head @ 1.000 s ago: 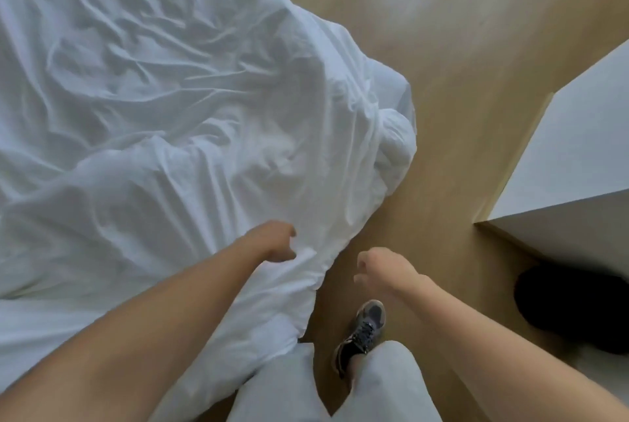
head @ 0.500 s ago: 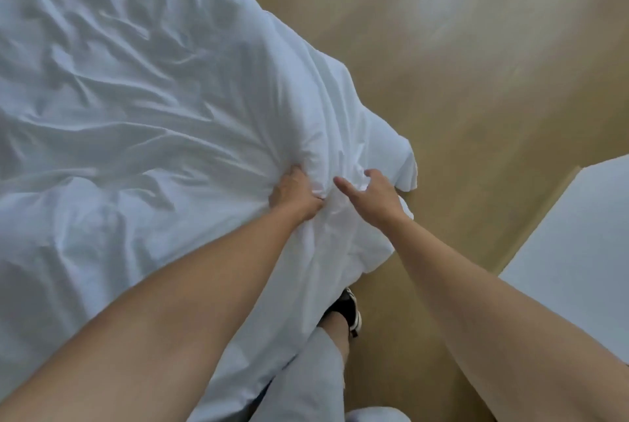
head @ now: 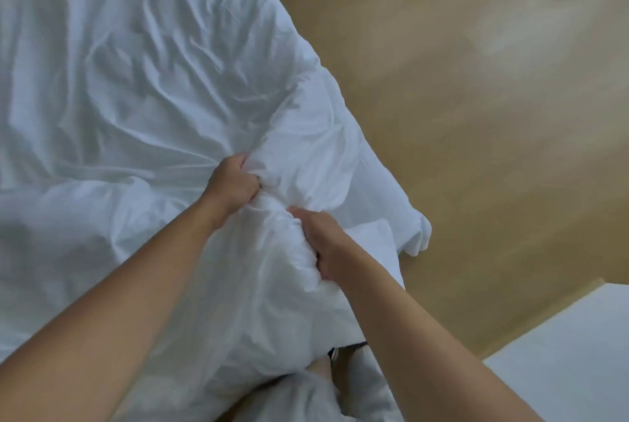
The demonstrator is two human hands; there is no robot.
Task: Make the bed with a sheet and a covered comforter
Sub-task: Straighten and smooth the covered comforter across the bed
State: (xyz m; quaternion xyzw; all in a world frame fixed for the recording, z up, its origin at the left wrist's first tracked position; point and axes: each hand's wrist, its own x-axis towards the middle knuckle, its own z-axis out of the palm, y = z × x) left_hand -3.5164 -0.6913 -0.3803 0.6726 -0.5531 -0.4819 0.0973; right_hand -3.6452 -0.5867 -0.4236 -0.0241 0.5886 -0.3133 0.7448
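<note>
Both arms reach out and down, bare forearms running in from the near edge, and both hands are dug into the white comforter point(head: 136, 81). The left hand point(head: 235, 183) sits knuckles up, wrist straight, its fingers curled tight together and buried in a fold, so the tips are out of sight. The right hand point(head: 323, 238) lies just beside it, nearer the body, turned on its side, with its fingers point(head: 318, 256) wrapped round a gathered ridge of cloth and the thumb laid along the top. Between the two sets of fingers there is one short bunched hump of fabric, and creases fan away from it. By count: two hands, two forearms, one comforter, and one loose corner point(head: 417, 234) of it hanging to the right of the right-hand fingers, well beyond them. The rest of the comforter spreads wide and rumpled to the left of and beyond the left-hand fingers, and it drapes down toward the body below both wrists. Whether a sheet lies under it cannot be told. Right of the fingers there is a pale wooden floor point(head: 476, 115), blurred, and in the near right corner one white block of furniture point(head: 561, 353) with a wood-coloured edge. Below the right wrist, a light trouser leg point(head: 306, 394) peeks out.
</note>
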